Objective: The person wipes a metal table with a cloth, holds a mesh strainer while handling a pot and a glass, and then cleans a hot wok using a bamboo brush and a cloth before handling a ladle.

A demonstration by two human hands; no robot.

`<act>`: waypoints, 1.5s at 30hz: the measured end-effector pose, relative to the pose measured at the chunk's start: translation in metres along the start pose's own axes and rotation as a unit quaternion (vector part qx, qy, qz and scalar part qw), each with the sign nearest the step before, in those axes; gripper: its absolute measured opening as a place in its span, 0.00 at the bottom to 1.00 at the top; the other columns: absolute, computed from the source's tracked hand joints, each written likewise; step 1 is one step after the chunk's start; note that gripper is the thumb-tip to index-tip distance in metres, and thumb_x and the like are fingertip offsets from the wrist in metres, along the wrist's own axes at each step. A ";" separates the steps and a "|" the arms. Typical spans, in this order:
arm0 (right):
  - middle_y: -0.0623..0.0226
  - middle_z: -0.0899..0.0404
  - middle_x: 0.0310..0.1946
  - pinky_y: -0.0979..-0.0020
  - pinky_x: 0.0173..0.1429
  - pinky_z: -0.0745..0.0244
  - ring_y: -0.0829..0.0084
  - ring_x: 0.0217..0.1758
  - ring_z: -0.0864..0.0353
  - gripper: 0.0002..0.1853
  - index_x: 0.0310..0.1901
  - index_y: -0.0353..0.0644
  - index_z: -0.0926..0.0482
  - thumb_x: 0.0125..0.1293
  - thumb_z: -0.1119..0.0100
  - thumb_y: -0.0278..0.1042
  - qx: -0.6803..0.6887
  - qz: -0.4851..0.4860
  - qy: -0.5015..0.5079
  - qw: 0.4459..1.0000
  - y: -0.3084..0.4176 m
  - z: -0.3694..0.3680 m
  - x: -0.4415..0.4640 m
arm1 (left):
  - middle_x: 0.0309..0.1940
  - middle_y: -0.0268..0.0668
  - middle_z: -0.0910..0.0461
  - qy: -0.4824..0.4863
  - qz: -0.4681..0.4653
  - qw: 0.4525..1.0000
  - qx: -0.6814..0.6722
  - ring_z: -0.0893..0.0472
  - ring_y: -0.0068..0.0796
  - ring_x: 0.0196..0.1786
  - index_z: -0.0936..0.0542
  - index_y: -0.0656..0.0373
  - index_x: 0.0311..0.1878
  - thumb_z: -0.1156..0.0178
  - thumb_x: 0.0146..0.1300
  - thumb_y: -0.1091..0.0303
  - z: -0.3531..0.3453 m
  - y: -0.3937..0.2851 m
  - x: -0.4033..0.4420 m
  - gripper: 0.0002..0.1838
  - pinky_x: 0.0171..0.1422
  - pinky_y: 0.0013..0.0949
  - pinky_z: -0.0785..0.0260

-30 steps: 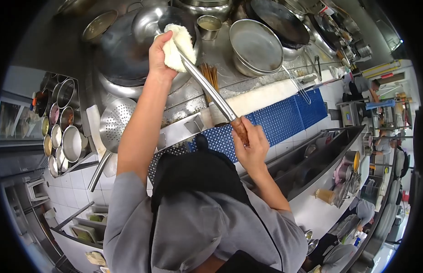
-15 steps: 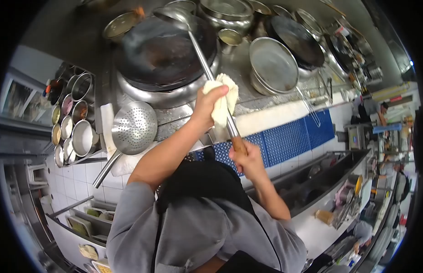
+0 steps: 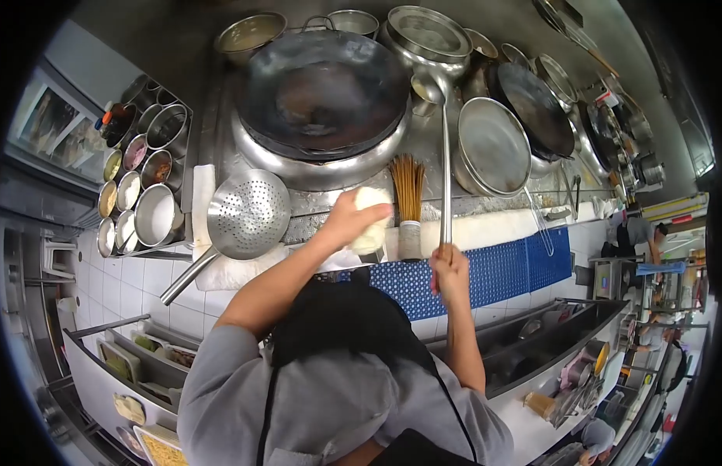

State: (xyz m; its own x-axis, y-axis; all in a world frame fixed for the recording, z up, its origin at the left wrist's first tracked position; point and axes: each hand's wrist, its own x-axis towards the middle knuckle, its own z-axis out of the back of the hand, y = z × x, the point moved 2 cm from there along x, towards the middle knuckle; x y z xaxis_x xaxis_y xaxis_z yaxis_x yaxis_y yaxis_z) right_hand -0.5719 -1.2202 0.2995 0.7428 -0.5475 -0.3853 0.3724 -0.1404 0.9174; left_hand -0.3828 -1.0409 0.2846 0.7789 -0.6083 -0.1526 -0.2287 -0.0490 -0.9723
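Note:
My right hand is wrapped round the wooden handle of a long steel ladle. The ladle's bowl is up at a small metal pot beside the wok; whether it dips in or hangs above, I cannot tell. In my left hand is a folded cream cloth, apart from the ladle and in front of the stove edge. A bamboo wok brush lies between my hands, bristles pointing away. Beyond my left hand sits a large dark wok on its steel burner ring.
A perforated strainer rests at left, its handle sticking out over the edge. Several metal tubs of ingredients stand further left. On the right are a metal basin with a mesh strainer and a second wok. A blue patterned mat lies below.
The cloth was round the ladle's shaft and is now off it. The ladle has swung right, from over the wok to the small pot. The wok brush has come into sight.

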 end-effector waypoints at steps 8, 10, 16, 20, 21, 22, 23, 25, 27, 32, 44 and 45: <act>0.55 0.25 0.18 0.53 0.36 0.26 0.52 0.23 0.20 0.07 0.32 0.36 0.26 0.54 0.40 0.27 -0.355 0.125 -0.171 0.910 -0.117 0.016 0.011 | 0.43 0.40 0.16 -0.095 0.089 0.965 -0.229 0.15 0.30 0.42 0.23 0.65 0.55 0.34 0.67 0.60 0.081 0.043 -0.043 0.20 0.46 0.33 0.20; 0.51 0.25 0.17 0.49 0.41 0.26 0.45 0.26 0.20 0.08 0.33 0.35 0.26 0.53 0.40 0.28 -0.384 0.107 -0.192 0.897 -0.121 0.022 0.015 | 0.39 0.38 0.16 -0.113 0.081 0.964 -0.228 0.16 0.27 0.39 0.22 0.68 0.53 0.30 0.62 0.66 0.077 0.038 -0.057 0.20 0.43 0.32 0.22; 0.44 0.24 0.49 0.48 0.54 0.27 0.43 0.52 0.25 0.23 0.54 0.34 0.23 0.65 0.35 0.44 -0.509 0.202 -0.192 0.815 -0.084 0.012 0.023 | 0.43 0.40 0.17 -0.058 0.119 0.982 -0.137 0.17 0.29 0.44 0.20 0.65 0.51 0.28 0.54 0.72 0.074 0.018 -0.065 0.21 0.49 0.34 0.24; 0.39 0.25 0.51 0.49 0.60 0.27 0.39 0.55 0.25 0.33 0.69 0.35 0.33 0.65 0.37 0.39 -0.471 0.185 -0.096 0.857 -0.037 -0.051 0.046 | 0.45 0.40 0.18 -0.046 -0.014 0.992 0.120 0.17 0.30 0.46 0.22 0.68 0.54 0.26 0.50 0.67 0.051 -0.014 -0.035 0.28 0.51 0.33 0.25; 0.37 0.26 0.52 0.49 0.60 0.27 0.38 0.54 0.25 0.34 0.70 0.36 0.35 0.64 0.38 0.36 -0.471 0.153 -0.070 0.866 -0.039 -0.056 0.058 | 0.45 0.40 0.18 -0.054 -0.061 0.981 0.176 0.18 0.30 0.46 0.22 0.69 0.54 0.25 0.48 0.65 0.045 -0.018 -0.027 0.30 0.52 0.34 0.26; 0.36 0.26 0.53 0.49 0.60 0.27 0.37 0.54 0.25 0.36 0.72 0.36 0.37 0.63 0.39 0.34 -0.471 0.122 -0.042 0.872 -0.044 -0.059 0.067 | 0.45 0.40 0.18 -0.064 -0.107 0.965 0.232 0.18 0.30 0.46 0.23 0.69 0.55 0.25 0.47 0.64 0.040 -0.023 -0.020 0.32 0.52 0.34 0.26; 0.37 0.25 0.53 0.52 0.57 0.24 0.41 0.48 0.20 0.39 0.75 0.40 0.40 0.60 0.42 0.26 -0.432 0.119 -0.038 0.893 -0.048 -0.050 0.073 | 0.48 0.43 0.20 -0.076 -0.138 0.952 0.261 0.19 0.34 0.49 0.23 0.71 0.52 0.25 0.44 0.62 0.036 -0.026 -0.014 0.32 0.55 0.35 0.28; 0.43 0.23 0.51 0.56 0.50 0.20 0.50 0.43 0.18 0.40 0.75 0.44 0.41 0.59 0.43 0.22 -0.162 0.068 0.032 0.984 -0.060 -0.011 0.084 | 0.51 0.43 0.21 -0.089 -0.182 0.941 0.270 0.20 0.36 0.51 0.22 0.69 0.49 0.26 0.45 0.63 0.040 -0.037 -0.017 0.29 0.58 0.36 0.29; 0.51 0.21 0.47 0.63 0.41 0.18 0.61 0.38 0.17 0.41 0.76 0.47 0.41 0.59 0.42 0.20 0.004 0.005 0.079 0.997 -0.035 0.010 0.062 | 0.58 0.45 0.24 -0.112 -0.222 0.929 0.273 0.23 0.44 0.57 0.21 0.64 0.43 0.27 0.44 0.65 0.046 -0.037 -0.022 0.23 0.62 0.41 0.31; 0.55 0.18 0.48 0.67 0.49 0.18 0.68 0.45 0.16 0.42 0.77 0.46 0.40 0.62 0.32 0.27 -0.038 0.211 0.125 0.969 0.107 -0.022 0.045 | 0.65 0.50 0.28 -0.154 -0.375 0.805 0.433 0.31 0.53 0.68 0.21 0.62 0.43 0.28 0.43 0.66 0.049 -0.057 -0.006 0.22 0.73 0.52 0.39; 0.54 0.13 0.46 0.58 0.58 0.21 0.53 0.53 0.14 0.21 0.48 0.50 0.12 0.49 0.29 0.42 -0.656 0.283 0.229 0.661 0.239 -0.221 0.220 | 0.38 0.49 0.20 -0.126 -0.203 0.803 0.545 0.20 0.50 0.45 0.25 0.60 0.44 0.26 0.43 0.64 0.057 -0.067 0.044 0.25 0.53 0.47 0.32; 0.54 0.13 0.47 0.58 0.59 0.21 0.52 0.55 0.15 0.21 0.48 0.50 0.12 0.50 0.28 0.41 -0.627 0.261 0.206 0.705 0.228 -0.244 0.236 | 0.38 0.48 0.19 -0.127 -0.208 0.805 0.541 0.21 0.49 0.45 0.25 0.59 0.44 0.27 0.42 0.64 0.058 -0.066 0.043 0.25 0.54 0.47 0.32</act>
State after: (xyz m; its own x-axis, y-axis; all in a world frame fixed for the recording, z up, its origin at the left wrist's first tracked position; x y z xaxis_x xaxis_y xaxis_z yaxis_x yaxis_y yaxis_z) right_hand -0.1758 -1.1808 0.3934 0.9630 0.0671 -0.2611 -0.0038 0.9718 0.2359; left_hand -0.3002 -1.0185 0.3321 0.7830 -0.5286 0.3279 0.6175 0.5968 -0.5124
